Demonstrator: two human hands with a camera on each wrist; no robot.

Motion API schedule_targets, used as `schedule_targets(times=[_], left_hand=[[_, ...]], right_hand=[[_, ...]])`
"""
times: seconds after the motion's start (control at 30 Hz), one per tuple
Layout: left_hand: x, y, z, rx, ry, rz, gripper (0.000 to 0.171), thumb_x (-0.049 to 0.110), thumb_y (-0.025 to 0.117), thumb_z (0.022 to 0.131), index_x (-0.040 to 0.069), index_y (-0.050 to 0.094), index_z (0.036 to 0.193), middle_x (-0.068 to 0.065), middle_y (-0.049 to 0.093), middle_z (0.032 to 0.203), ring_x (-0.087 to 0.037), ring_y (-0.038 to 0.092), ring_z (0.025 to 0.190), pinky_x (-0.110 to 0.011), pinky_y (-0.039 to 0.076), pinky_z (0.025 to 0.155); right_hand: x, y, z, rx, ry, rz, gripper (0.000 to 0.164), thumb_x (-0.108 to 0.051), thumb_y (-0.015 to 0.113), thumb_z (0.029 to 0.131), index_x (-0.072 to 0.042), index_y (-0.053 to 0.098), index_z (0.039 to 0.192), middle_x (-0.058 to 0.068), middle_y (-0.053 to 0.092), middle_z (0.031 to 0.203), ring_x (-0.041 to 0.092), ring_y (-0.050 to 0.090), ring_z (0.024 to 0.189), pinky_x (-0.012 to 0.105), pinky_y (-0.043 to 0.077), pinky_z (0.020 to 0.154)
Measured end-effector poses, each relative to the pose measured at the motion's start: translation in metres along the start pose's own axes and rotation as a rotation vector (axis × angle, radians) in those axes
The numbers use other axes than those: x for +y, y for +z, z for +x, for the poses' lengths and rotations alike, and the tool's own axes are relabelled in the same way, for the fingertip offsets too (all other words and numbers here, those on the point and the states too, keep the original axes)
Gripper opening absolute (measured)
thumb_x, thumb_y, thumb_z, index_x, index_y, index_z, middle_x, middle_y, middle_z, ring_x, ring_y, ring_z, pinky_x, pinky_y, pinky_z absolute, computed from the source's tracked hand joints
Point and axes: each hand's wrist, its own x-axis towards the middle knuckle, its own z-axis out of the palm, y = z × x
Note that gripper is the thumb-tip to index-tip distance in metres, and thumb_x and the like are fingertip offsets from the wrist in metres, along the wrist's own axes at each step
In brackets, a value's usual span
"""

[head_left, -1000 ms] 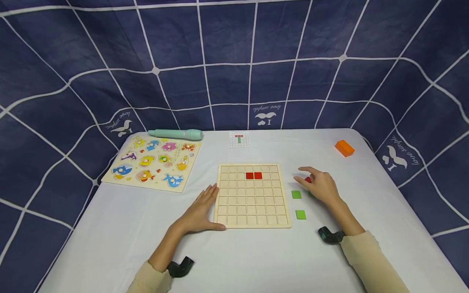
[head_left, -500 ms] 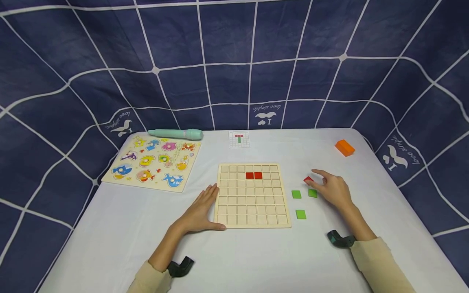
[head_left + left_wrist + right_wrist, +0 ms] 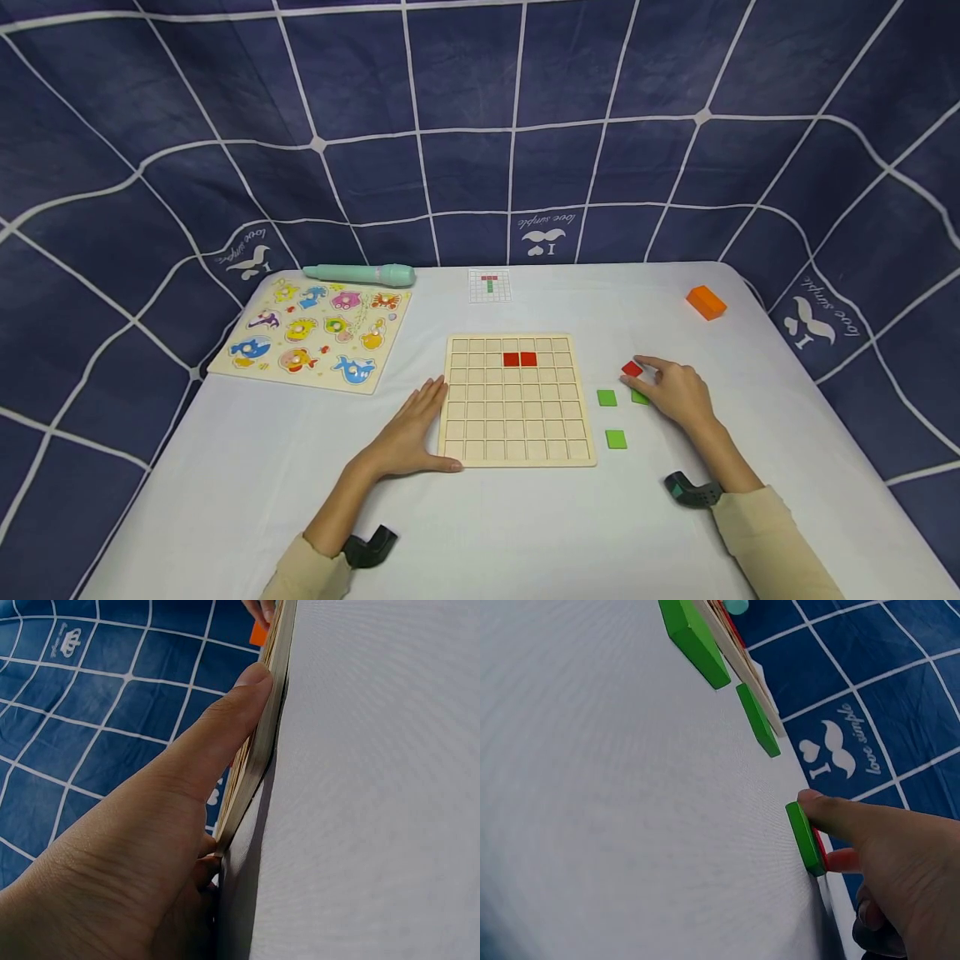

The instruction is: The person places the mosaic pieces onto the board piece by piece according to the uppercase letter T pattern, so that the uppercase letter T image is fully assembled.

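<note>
My left hand (image 3: 407,435) rests against the left side of a wooden grid board (image 3: 517,410), fingers extended along its edge and thumb at its lower left corner. In the left wrist view the thumb (image 3: 217,727) touches the board's rim. Two red tiles (image 3: 519,360) sit side by side in the board's second row. Right of the board, thumb and forefinger of my right hand (image 3: 681,396) pinch another red tile (image 3: 632,368) by its edges at the table. Close by lie a partly covered green tile (image 3: 640,397) and two more green tiles (image 3: 616,439).
A puzzle board with sea animals (image 3: 315,333) lies at the left, a mint-green stick-like object (image 3: 360,275) behind it. The small pattern card (image 3: 490,286) is beyond the grid board. An orange block (image 3: 706,303) stands at the back right. Dark patterned cloth (image 3: 465,100) surrounds the white table.
My right hand drew back to the right, uncovering the red tile, then its thumb and forefinger closed in around that tile. The left hand and the board have not moved.
</note>
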Motion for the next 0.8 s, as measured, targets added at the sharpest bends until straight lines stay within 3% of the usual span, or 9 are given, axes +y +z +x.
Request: schedule_targets(times=[0.8], left_hand=[[-0.0009,0.0011,0.0003,0.002,0.005,-0.005,0.127,0.072,0.069,0.058,0.002,0.012,0.147,-0.008,0.006,0.154,-0.022,0.001,0.140,-0.035,0.004,0.113]], right_hand=[[0.0010,0.0025,-0.0008,0.033,0.041,-0.001,0.038,-0.030,0.075,0.077,-0.004,0.067,0.103,0.001,0.035,0.051,0.016,0.030,0.043,0.026,0.020,0.040]])
